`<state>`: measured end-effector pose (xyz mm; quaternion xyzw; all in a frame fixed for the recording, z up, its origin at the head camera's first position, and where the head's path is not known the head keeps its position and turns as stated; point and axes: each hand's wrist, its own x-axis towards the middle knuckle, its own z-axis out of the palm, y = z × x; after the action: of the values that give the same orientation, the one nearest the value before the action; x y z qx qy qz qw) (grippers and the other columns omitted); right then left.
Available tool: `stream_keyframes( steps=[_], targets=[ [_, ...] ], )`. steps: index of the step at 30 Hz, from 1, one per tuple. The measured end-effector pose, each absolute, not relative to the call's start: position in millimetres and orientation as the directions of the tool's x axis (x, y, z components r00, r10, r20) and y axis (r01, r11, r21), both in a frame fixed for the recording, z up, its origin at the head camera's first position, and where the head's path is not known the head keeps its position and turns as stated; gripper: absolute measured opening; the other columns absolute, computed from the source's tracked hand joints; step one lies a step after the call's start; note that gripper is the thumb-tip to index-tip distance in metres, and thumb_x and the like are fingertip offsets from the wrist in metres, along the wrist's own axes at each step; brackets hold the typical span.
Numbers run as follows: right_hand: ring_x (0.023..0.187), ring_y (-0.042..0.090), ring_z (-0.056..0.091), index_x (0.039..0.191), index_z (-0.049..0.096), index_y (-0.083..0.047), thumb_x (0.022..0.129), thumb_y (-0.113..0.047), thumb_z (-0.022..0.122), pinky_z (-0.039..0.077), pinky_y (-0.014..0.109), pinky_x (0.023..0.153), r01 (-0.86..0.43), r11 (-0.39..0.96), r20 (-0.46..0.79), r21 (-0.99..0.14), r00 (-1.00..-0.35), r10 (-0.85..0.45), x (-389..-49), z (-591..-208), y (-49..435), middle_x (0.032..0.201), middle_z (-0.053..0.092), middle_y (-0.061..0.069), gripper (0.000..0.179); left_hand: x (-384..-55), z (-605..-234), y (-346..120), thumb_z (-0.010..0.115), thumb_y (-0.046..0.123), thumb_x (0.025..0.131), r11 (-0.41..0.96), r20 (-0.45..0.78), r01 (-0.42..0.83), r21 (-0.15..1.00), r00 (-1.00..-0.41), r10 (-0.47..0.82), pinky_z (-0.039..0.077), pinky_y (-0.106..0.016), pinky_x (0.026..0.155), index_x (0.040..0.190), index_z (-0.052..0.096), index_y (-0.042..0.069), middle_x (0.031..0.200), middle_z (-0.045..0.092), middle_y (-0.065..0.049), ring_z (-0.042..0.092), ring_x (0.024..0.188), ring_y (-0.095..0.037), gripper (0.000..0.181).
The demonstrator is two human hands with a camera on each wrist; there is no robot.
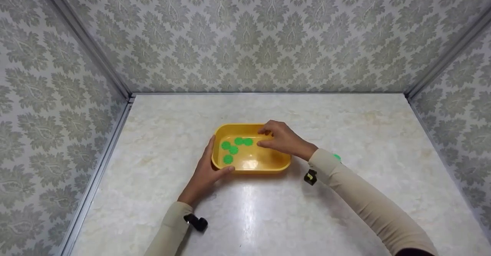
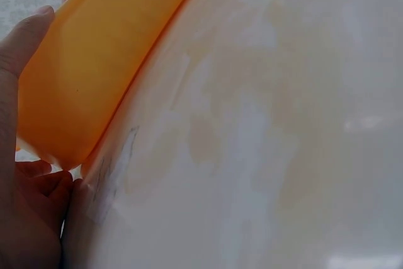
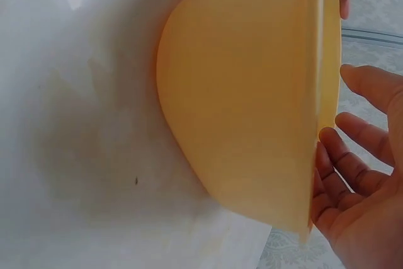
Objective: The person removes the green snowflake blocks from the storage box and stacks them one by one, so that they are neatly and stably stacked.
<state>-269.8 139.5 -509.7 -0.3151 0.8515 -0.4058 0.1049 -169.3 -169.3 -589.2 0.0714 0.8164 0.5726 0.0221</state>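
Note:
A yellow plastic tub (image 1: 251,170) stands on the table, with several flat green scalloped discs (image 1: 228,159) on the left part of its floor. My left hand (image 1: 205,173) holds the tub's left end, its thumb at the front rim and its fingers along the outer left side. In the left wrist view, the thumb (image 2: 31,33) lies against the orange-looking wall. Over the tub's right end hovers my right hand (image 1: 282,137), fingers loosely bent and parted from the thumb. Nothing shows between those fingers (image 3: 352,165) in the right wrist view.
Another green piece (image 1: 336,157) lies on the table right of the tub, partly hidden by the right sleeve (image 1: 356,187). The pale marbled table (image 1: 172,133) is bounded by patterned panels (image 1: 247,33) at the back and both sides. Each wrist carries a small black camera (image 1: 196,223).

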Motion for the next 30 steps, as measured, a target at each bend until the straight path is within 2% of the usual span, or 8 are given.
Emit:
stream_keyframes(
  steps=[11,16,24,30],
  targets=[
    [0.112,0.035,0.068,0.135,0.074,0.004,0.100,-0.021,0.084,0.057,0.049,0.100,-0.441,0.496,0.045,-0.748,-0.779,-0.625,-273,-518,127,0.126,0.072,0.022,0.044,-170,-589,-167,0.092,0.039,0.092,0.321,0.044,0.089,0.943,-0.988,0.147,0.020,-0.051,0.133,0.179,0.007,0.032,0.183,0.016,-0.001,0.022,0.167,-0.024,0.122],
    [0.110,0.031,0.070,0.135,0.075,0.002,0.100,-0.024,0.084,0.059,0.048,0.098,-0.450,0.546,0.023,-0.707,-0.786,-0.618,-274,-517,121,0.127,0.074,0.019,0.044,-170,-589,-167,0.092,0.037,0.092,0.319,0.049,0.096,0.943,-0.987,0.153,0.020,-0.053,0.134,0.179,0.006,0.030,0.184,0.015,-0.003,0.021,0.167,-0.026,0.123],
    [0.114,0.034,0.072,0.139,0.072,0.004,0.099,-0.024,0.085,0.059,0.052,0.102,-0.458,0.589,-0.065,-0.666,-0.751,-0.657,-277,-507,115,0.132,0.074,0.020,0.050,-170,-591,-169,0.092,0.037,0.092,0.314,0.037,0.082,0.946,-0.988,0.147,0.024,-0.049,0.132,0.179,0.008,0.033,0.182,0.019,0.000,0.026,0.164,-0.021,0.121],
    [0.118,0.033,0.072,0.139,0.072,0.004,0.100,-0.023,0.084,0.058,0.051,0.104,-0.466,0.609,-0.108,-0.642,-0.731,-0.674,-280,-508,110,0.134,0.075,0.019,0.049,-169,-591,-170,0.091,0.038,0.093,0.327,0.031,0.078,0.942,-0.988,0.148,0.022,-0.050,0.132,0.179,0.008,0.034,0.182,0.019,0.000,0.025,0.165,-0.022,0.120]
  ],
)
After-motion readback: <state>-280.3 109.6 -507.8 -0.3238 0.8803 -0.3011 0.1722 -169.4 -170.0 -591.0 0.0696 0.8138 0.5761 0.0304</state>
